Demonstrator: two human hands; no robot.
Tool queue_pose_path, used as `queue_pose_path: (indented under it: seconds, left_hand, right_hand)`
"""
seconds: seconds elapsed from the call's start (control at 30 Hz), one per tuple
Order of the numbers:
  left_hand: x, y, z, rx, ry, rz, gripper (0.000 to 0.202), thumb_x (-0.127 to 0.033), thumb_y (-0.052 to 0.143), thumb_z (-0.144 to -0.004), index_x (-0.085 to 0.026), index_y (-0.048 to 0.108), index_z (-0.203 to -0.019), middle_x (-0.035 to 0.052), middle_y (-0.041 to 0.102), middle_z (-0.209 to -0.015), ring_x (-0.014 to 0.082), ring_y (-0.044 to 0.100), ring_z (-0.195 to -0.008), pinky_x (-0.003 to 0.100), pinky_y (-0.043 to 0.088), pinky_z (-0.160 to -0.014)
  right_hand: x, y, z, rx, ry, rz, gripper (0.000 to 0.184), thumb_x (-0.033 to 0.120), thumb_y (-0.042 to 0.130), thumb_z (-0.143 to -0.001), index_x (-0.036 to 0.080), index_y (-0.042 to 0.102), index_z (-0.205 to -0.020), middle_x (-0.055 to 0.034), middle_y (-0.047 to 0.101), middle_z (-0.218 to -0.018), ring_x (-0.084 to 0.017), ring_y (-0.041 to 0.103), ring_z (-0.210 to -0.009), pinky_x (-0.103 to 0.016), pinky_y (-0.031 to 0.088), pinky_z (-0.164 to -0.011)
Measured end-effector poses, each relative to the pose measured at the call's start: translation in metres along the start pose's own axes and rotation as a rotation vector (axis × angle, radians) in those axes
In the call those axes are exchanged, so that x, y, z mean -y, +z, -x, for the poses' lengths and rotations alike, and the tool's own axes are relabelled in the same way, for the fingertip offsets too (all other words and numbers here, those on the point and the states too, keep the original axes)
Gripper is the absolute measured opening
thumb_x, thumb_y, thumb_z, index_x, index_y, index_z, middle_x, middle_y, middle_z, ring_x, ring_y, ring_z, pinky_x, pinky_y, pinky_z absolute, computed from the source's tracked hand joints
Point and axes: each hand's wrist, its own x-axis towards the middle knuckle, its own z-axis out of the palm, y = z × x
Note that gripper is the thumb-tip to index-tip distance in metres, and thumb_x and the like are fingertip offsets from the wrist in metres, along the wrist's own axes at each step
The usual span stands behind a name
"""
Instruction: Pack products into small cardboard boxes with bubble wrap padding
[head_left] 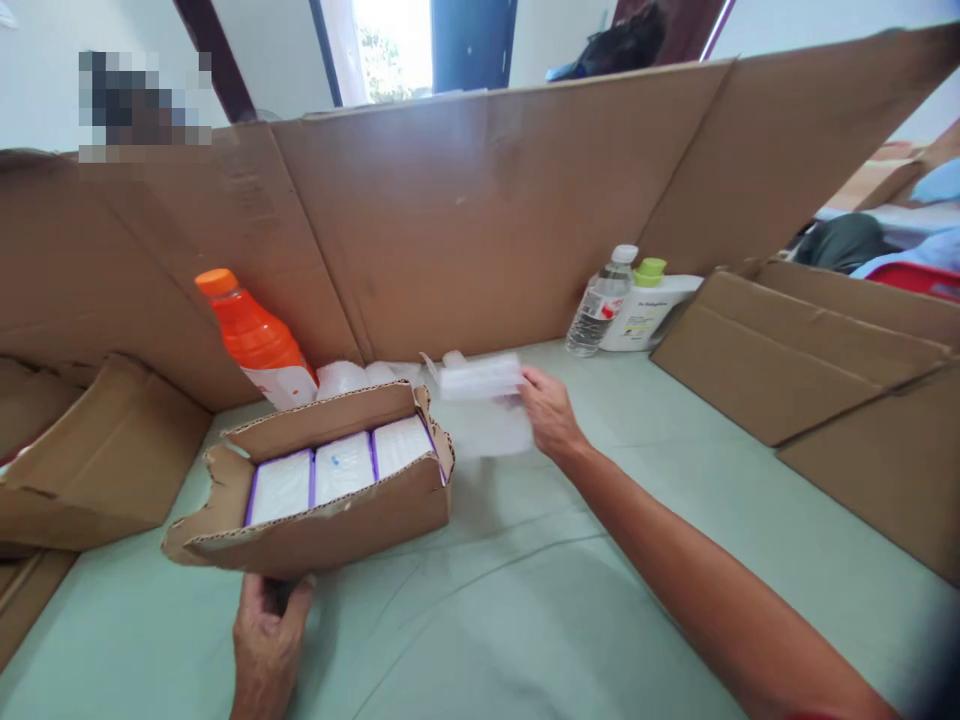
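Gripping blurred white packet point(480, 380): right fingers point(534, 384). Left fingers point(253, 592) partly hidden by cardboard box point(337, 532); cannot tell their grip.

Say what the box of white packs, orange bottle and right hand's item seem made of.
Box: matte brown corrugated cardboard; fluting shows along its edges.
Orange bottle: probably smooth plastic, judging by its shine.
Item in the right hand: perhaps plastic, whitish and translucent; blur leaves this open.

The left hand point(268, 645), right hand point(553, 412) and right forearm point(697, 570) are bare, a red sliver point(814, 715) below.
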Motion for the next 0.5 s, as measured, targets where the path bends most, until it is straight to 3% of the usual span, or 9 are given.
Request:
queue_pose_path:
  seconds: [0.13,0.2,0.27,0.33,0.4,0.5]
  left_hand:
    - [-0.003,0.002,-0.002,0.049,0.04,0.054,0.05,-0.039,0.078,-0.063,-0.02,0.057,-0.104,0.0017,0.063,-0.088,0.0218,0.063,-0.087,0.031,0.05,-0.079]
    - [-0.008,0.003,-0.001,0.05,0.075,0.069,0.047,-0.039,0.075,-0.067,-0.019,0.057,-0.105,0.0017,0.063,-0.089,0.0201,0.061,-0.086,0.03,0.05,-0.078]
    - [-0.012,0.004,0.002,0.045,0.099,0.058,0.044,-0.04,0.072,-0.071,-0.018,0.057,-0.106,0.0021,0.063,-0.091,0.0191,0.059,-0.085,0.029,0.048,-0.076]
    - [-0.015,0.005,0.003,0.038,0.122,0.045,0.042,-0.04,0.071,-0.073,-0.018,0.057,-0.106,0.0025,0.062,-0.092,0.0192,0.058,-0.086,0.028,0.047,-0.075]
    - [-0.015,0.005,0.004,0.032,0.144,0.049,0.041,-0.039,0.07,-0.074,-0.018,0.056,-0.106,0.0031,0.062,-0.094,0.0198,0.059,-0.088,0.028,0.047,-0.076]
    - [-0.013,0.004,0.003,0.026,0.155,0.079,0.045,-0.039,0.07,-0.073,-0.018,0.055,-0.11,0.0043,0.063,-0.096,0.021,0.061,-0.091,0.03,0.048,-0.079]
  right_hand:
    - [-0.005,-0.056,0.052,0.119,0.111,0.061,0.032,0.051,0.067,-0.073,0.019,0.067,-0.069,-0.0016,0.064,-0.06,-0.017,0.058,-0.054,-0.029,0.048,-0.054]
    - [-0.005,-0.074,0.066,0.072,0.115,0.133,0.025,0.045,0.071,-0.067,0.021,0.07,-0.075,-0.0051,0.071,-0.073,-0.021,0.063,-0.066,-0.034,0.052,-0.062]
    - [0.003,-0.079,0.077,-0.027,0.051,0.221,0.029,0.042,0.068,-0.071,0.023,0.072,-0.092,-0.0099,0.075,-0.098,-0.026,0.067,-0.088,-0.041,0.054,-0.077]
    - [0.017,-0.069,0.089,-0.039,-0.062,0.268,0.033,0.041,0.063,-0.08,0.024,0.071,-0.106,-0.0115,0.072,-0.116,-0.028,0.066,-0.105,-0.045,0.053,-0.089]
    - [0.033,-0.047,0.102,0.101,-0.155,0.244,0.037,0.039,0.061,-0.085,0.024,0.067,-0.118,-0.0113,0.069,-0.124,-0.027,0.065,-0.112,-0.045,0.053,-0.093]
    - [0.05,-0.003,0.119,0.354,-0.176,0.159,0.051,0.035,0.063,-0.083,0.022,0.059,-0.132,-0.0123,0.067,-0.129,-0.027,0.066,-0.113,-0.043,0.056,-0.091]
